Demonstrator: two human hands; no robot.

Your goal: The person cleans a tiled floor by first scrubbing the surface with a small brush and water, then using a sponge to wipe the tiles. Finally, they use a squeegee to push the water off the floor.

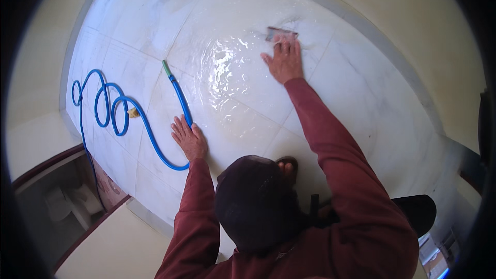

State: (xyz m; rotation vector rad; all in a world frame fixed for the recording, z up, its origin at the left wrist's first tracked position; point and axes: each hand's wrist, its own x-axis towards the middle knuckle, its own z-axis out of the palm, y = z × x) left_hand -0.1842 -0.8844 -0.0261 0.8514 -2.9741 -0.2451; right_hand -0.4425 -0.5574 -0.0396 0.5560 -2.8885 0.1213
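My right hand reaches forward on the wet marble-look tiled floor. Its fingertips press on a flat, dark-edged rectangular pad or sheet, whose kind is unclear because of blur and water. Nearer to me, my left hand rests palm down with the fingers apart. A blue hose runs beneath its palm, between thumb and forefinger. The hose ends in a green tip that points forward. Rippling water covers the floor between the hose tip and my right hand.
Loose hose coils lie at the left, around a small yellowish piece. Grey skirting edges the cream walls. At lower left is a doorway, which the hose passes through. A sandalled foot shows beside the dark cap.
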